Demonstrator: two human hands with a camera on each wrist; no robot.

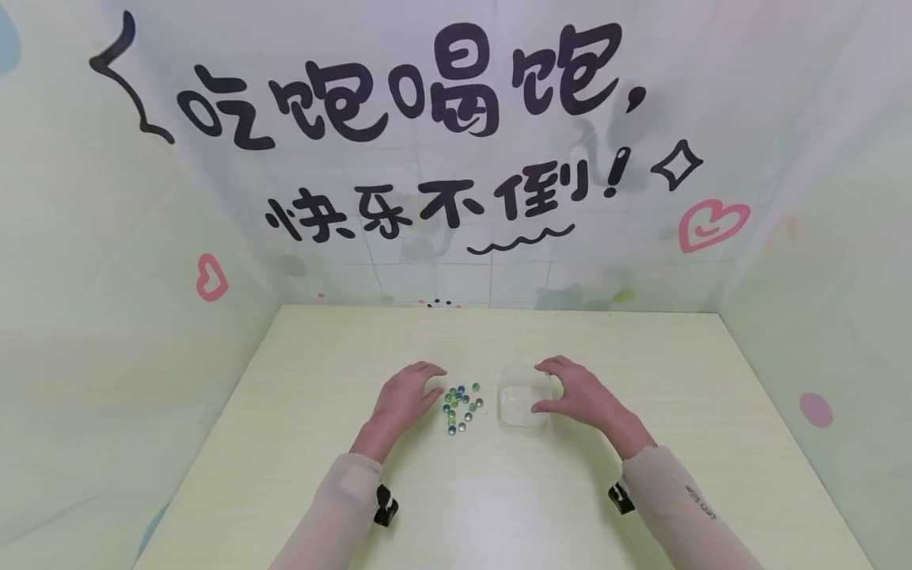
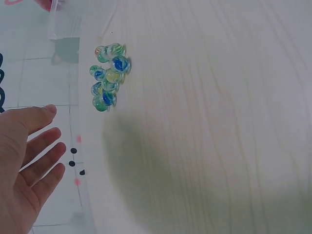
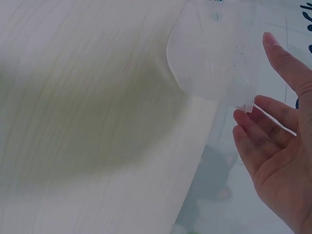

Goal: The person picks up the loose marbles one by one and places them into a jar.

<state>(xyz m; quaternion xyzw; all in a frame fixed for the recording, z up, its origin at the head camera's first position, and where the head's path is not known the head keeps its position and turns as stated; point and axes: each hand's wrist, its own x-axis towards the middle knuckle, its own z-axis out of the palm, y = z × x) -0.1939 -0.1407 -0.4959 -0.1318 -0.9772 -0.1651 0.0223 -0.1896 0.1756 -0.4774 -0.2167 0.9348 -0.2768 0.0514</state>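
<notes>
Several glass marbles [image 1: 452, 414] in blue, green and yellow swirls lie loosely clustered on the pale wooden table [image 1: 456, 499]. Just left of them hovers my left hand [image 1: 404, 397], thumb and fingers spread apart and holding nothing; the left wrist view shows the hand [image 2: 29, 165] apart from the marbles [image 2: 108, 80]. To the right of the marbles stands a clear plastic container [image 1: 514, 413]. My right hand [image 1: 586, 397] is at its right side with thumb and fingers parted. In the right wrist view the fingertips come close to a corner of the container [image 3: 214, 53]; contact is unclear.
A printed cloth backdrop [image 1: 456, 273] with dark lettering and hearts rises along the table's back edge. Cloth side walls [image 1: 128, 332] flank the table left and right. Each sleeve has a black clip-like device [image 1: 385, 505] near the wrist.
</notes>
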